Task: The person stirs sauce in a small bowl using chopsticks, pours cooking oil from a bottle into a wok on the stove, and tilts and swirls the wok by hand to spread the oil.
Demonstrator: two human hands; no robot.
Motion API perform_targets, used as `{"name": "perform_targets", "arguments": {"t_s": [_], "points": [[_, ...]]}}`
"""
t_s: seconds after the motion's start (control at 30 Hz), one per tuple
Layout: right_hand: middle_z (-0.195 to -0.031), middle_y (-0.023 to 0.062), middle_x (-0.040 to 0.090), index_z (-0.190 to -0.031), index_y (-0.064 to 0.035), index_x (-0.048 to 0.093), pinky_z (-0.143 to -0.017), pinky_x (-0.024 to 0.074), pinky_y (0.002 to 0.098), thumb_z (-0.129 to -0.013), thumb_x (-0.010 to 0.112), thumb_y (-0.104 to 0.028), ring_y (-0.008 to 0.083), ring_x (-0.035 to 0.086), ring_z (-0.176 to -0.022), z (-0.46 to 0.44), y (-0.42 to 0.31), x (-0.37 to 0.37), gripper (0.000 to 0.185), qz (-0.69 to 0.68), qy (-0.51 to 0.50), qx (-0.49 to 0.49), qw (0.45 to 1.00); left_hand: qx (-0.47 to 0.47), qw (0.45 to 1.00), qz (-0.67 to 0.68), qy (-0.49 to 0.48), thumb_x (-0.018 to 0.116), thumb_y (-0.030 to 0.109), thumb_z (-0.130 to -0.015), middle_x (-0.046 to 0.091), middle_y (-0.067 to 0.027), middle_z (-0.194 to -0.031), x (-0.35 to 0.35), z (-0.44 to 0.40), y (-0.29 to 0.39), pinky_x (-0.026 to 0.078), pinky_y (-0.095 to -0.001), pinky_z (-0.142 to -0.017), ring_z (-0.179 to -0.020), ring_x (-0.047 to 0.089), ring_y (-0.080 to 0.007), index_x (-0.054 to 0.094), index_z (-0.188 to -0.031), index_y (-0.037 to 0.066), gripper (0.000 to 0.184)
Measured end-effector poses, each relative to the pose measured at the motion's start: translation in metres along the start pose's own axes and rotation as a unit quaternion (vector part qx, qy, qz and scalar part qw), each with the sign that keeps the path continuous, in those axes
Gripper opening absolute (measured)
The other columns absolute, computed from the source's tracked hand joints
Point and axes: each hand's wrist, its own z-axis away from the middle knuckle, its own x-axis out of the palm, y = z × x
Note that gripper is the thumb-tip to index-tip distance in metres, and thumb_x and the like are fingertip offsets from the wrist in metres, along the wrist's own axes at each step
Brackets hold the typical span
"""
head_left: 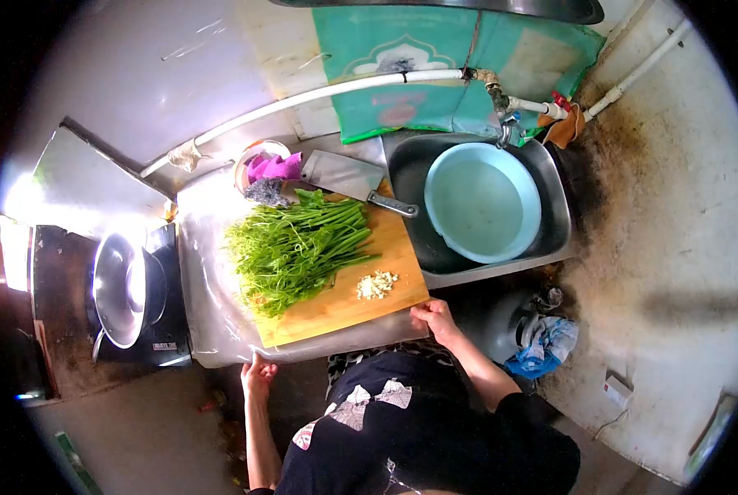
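Observation:
My left hand (258, 376) is at the front edge of the shiny counter (212, 326), fingers curled in and a digit on the rim. My right hand (437, 321) grips the same edge further right, near the corner of a wooden cutting board (309, 327); its fingertips are partly hidden. On the board lie a large heap of leafy green stems (303, 247) and a small pile of chopped pale bits, like garlic (376, 285). A cleaver (344, 176) rests across the board's back edge, its handle pointing to the sink. Neither hand touches it.
Right of the board, a light-blue basin (483, 202) of water sits in the metal sink (412, 157) under a tap (509, 130). Behind the board are a purple cloth (273, 167) and a scouring pad (266, 192). A metal wok (120, 289) stands on the left.

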Motion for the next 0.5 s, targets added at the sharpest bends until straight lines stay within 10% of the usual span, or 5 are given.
{"name": "perform_targets", "arguments": {"t_s": [0.5], "points": [[-0.063,0.0033,0.059,-0.074,-0.0021,0.060,-0.051,0.0407,0.0236,-0.080,0.060,-0.009,0.0110,0.053,-0.054,0.016,-0.010,0.010,0.009,0.129,0.025,-0.011,0.991,0.002,1.000,-0.020,0.003,0.058,0.017,-0.087,0.047,-0.0016,-0.062,-0.005,-0.014,-0.003,0.056,-0.0336,-0.053,-0.045,0.047,-0.0100,0.047,-0.092,0.001,0.020]]}}
